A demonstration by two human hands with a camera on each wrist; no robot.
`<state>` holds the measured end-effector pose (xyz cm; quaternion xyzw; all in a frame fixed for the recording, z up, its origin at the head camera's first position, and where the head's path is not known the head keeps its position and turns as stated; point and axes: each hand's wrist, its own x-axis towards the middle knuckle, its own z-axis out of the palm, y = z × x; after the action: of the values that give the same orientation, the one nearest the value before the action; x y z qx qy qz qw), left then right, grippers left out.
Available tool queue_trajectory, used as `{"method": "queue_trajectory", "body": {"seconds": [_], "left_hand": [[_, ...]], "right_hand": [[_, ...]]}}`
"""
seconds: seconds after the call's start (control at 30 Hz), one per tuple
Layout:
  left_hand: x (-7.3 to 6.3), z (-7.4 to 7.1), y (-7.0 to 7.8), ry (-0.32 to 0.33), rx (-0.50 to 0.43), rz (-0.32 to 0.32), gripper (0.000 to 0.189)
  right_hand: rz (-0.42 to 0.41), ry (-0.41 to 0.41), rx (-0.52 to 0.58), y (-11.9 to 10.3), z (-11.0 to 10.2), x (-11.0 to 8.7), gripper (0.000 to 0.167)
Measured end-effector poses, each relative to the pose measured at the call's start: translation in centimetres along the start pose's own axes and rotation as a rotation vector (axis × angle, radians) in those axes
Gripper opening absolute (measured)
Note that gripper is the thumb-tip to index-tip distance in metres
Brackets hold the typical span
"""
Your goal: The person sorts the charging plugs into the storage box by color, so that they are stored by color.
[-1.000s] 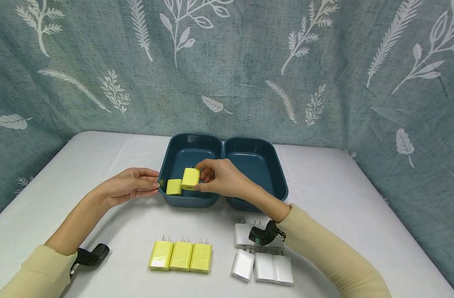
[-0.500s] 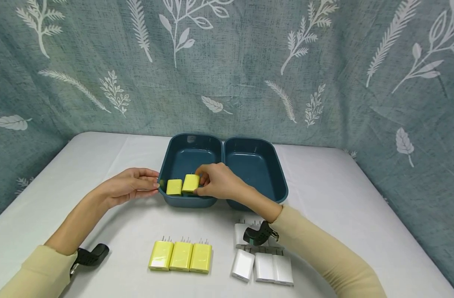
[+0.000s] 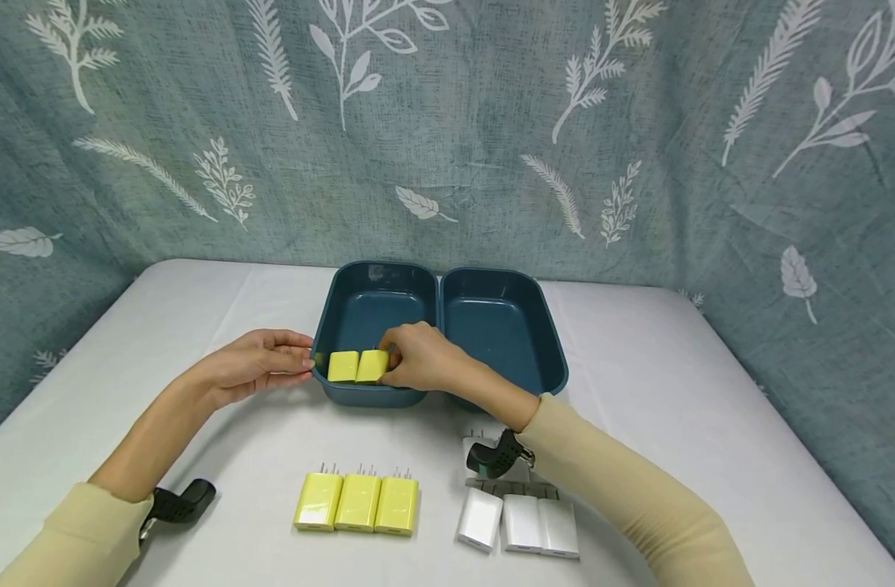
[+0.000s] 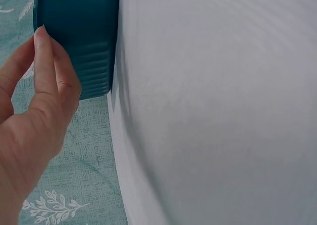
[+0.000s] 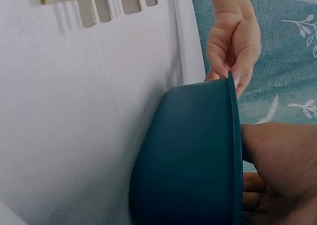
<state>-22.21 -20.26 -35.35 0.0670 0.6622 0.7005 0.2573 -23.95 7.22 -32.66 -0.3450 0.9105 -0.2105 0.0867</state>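
the right hand [image 3: 427, 357] pinches a boxy yellow plastic charger [image 3: 371, 368] to its left, one edge hidden, inside the rounded blue plastic bin [image 3: 374, 397] the left hand [image 3: 260, 361] grips.

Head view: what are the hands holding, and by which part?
Right hand: a yellow charger, by its right side. Left hand: the left bin, at its left rim.

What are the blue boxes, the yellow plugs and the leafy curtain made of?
Blue boxes: probably smooth plastic with a soft sheen; one wall shows moulded ridges.
Yellow plugs: bodies look like glossy plastic, since they catch bright highlights; the flat grey prongs look like metal.
Leafy curtain: matte woven fabric, it seems, from its folds and thready texture; which fibre, I can't tell.
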Motion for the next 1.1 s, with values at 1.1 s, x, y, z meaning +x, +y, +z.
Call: {"method": "queue_trajectory", "body": {"seconds": [1.1], "left_hand": [[-0.1,0.1,0.0,0.011,0.022,0.000,0.051]], "right_hand": [[-0.074,0.255,0.229,-0.5,-0.7,-3.4,0.037]]}}
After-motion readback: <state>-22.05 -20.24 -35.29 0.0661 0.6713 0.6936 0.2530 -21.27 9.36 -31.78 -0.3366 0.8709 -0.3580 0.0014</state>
